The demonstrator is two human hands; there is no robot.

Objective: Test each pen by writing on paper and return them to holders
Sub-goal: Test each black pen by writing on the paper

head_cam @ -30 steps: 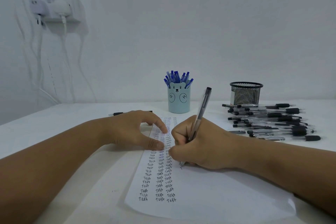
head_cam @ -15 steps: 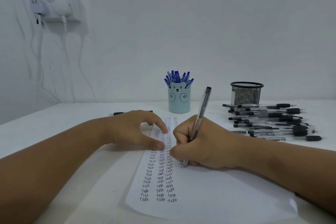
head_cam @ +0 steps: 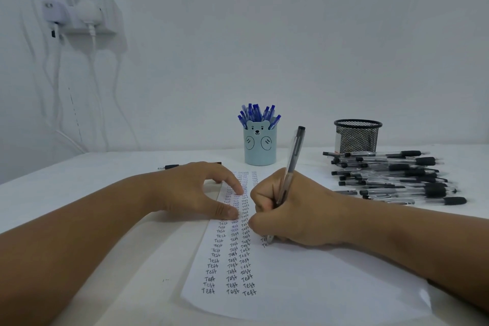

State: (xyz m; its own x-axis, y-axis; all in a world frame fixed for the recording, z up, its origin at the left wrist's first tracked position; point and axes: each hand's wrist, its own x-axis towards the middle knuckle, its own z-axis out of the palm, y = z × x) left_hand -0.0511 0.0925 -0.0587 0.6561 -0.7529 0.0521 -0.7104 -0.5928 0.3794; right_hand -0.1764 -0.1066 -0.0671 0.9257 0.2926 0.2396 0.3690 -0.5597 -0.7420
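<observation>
The right hand (head_cam: 293,209) has its grip pinched around a clear black-capped pen (head_cam: 289,174), tip on the white sheet of paper (head_cam: 317,286), which lies on the counter. The left hand (head_cam: 195,190) presses the sheet with spread fingers; if this pressure is released, the paper could slide and smear the word.

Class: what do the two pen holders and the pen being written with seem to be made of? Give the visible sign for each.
Black holder: apparently metal wire mesh, see-through lattice. Bear holder: smooth matte pale blue, probably plastic or coated metal; unclear. Pen: clear plastic barrel, dark cap end.
</observation>
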